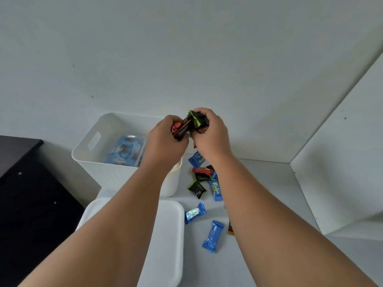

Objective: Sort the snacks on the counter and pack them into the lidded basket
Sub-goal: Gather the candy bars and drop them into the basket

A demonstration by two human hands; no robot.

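Note:
My left hand (pixel 165 139) grips red and brown wrapped snacks (pixel 180 129) above the right end of the white basket (pixel 93 154). Right beside it, my right hand (pixel 209 131) grips black snacks with green edges (pixel 196 119). The two hands touch. Light blue snack packs (pixel 126 150) lie inside the basket. On the counter to the basket's right lie several loose snacks: blue ones (pixel 213 235), a red one (pixel 202 170) and black-green ones (pixel 196 189). The basket's white lid (pixel 165 228) lies flat near me, under my left forearm.
A dark cabinet (pixel 31 193) stands at the left, lower than the counter. White walls close the counter at the back and right. A brown wrapper (pixel 230 229) peeks out beside my right forearm.

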